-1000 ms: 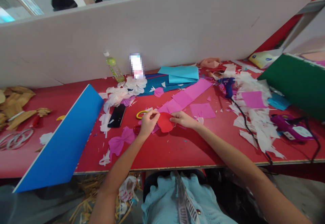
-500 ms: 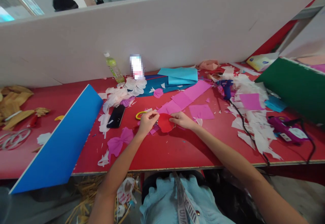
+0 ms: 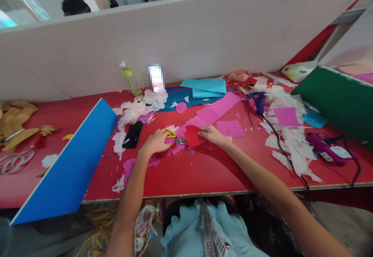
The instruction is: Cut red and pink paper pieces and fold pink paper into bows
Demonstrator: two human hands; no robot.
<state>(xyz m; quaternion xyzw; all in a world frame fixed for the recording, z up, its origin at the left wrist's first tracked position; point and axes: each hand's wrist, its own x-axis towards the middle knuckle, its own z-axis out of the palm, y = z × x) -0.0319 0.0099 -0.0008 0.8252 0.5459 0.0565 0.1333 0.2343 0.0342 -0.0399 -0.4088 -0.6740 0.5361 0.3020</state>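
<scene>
My right hand (image 3: 212, 134) pinches a round red paper piece (image 3: 192, 136) at its right edge, just above the red table (image 3: 204, 171). My left hand (image 3: 155, 142) lies flat on the table to the left, fingers resting on yellow-handled scissors (image 3: 174, 137) whose blades point toward the red piece. Whether the fingers grip the handles is unclear. Strips of pink paper (image 3: 214, 111) run diagonally behind both hands. A pink paper bow (image 3: 129, 167) sits partly under my left forearm.
A black phone (image 3: 133, 134) lies left of my hands, next to a blue board (image 3: 70, 160) leaning off the table's front. Two glue guns (image 3: 258, 101) (image 3: 328, 148) with cords, white scraps (image 3: 288, 140), a green board (image 3: 338, 99), a bottle (image 3: 130, 80) and a white partition (image 3: 175, 39) surround the spot.
My left hand let go of the red piece and dropped left onto the scissors. The red piece stays in my right hand.
</scene>
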